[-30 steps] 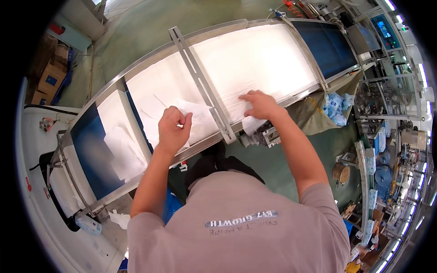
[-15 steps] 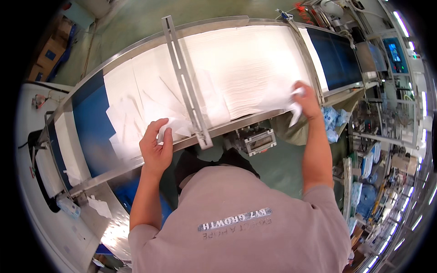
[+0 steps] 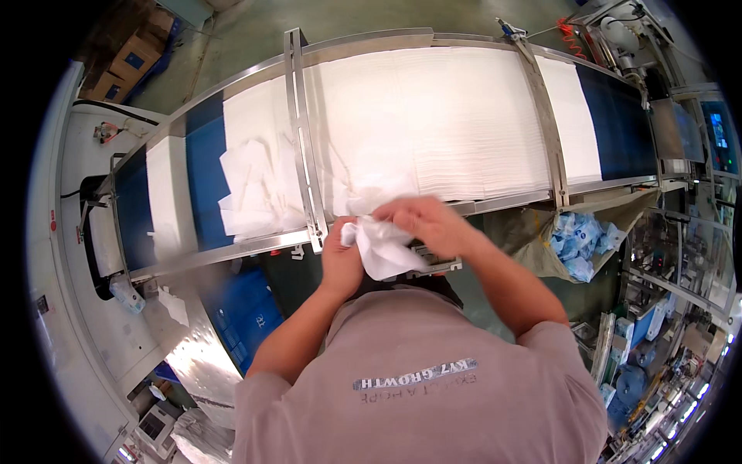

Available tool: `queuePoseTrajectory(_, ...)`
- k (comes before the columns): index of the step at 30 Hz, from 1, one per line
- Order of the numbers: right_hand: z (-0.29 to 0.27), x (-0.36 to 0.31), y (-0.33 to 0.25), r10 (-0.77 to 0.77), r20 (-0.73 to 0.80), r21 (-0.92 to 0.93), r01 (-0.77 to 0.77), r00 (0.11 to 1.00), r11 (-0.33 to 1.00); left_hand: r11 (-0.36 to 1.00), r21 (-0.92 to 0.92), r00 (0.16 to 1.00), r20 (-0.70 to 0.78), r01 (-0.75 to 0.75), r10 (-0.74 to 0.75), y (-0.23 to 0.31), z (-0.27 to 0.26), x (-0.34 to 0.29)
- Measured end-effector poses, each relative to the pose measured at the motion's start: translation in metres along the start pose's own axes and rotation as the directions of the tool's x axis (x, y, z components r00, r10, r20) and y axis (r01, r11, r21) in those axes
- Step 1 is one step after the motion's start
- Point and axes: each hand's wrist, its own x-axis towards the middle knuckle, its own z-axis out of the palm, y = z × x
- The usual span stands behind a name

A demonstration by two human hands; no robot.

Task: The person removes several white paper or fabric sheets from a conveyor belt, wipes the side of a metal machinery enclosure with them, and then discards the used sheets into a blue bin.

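Note:
A crumpled white tissue sheet [image 3: 382, 249] hangs between my two hands, just over the near rail of the conveyor. My left hand [image 3: 340, 259] is closed on its left edge. From the right, my right hand [image 3: 423, 224] grips the upper part of the same sheet, its fingers curled and slightly blurred. Beyond them lies a long stack of white tissue [image 3: 464, 116] on the belt. Loose, rumpled sheets [image 3: 259, 193] are spread over the stack's left end, left of a slotted metal crossbar [image 3: 301, 131].
A second metal bar [image 3: 545, 124] crosses the stack at the right. Blue belt [image 3: 618, 116] shows at the right end. Blue plastic packaging [image 3: 580, 243] fills an open bag beside the rail. White machine housing [image 3: 93, 201] stands at the left, cardboard boxes [image 3: 131, 58] at the far left.
My hands were wide apart and have come together in front of my body. The right moved far left, the left moved right. The white sheet is now held between both.

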Motion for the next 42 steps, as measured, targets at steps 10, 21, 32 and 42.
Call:
queuePoseTrajectory(10,-0.053,0.064,0.076,0.189,-0.025,-0.871,-0.114,0.982,0.477,0.814,0.533,0.909,-0.179,-0.232,0.376,0.031,-0.033,0.027)
queuePoseTrajectory(21,-0.156,-0.044,0.03,0.0,-0.461,-0.064,-0.033,0.887,0.997,0.138,0.862,0.871,0.492,-0.487,0.001,0.041,0.031,0.121)
queuePoseTrajectory(32,-0.135,-0.048,0.062,0.218,-0.198,-0.502,-0.29,0.956,0.815,0.372,0.689,0.77,0.626,-0.621,0.125,0.032,0.072,0.129)
queuePoseTrajectory(42,-0.215,-0.157,0.047,0.143,-0.83,0.407,0.411,0.538,0.815,0.927,0.097,0.932,0.064,-0.362,0.357,0.05,0.112,0.125)
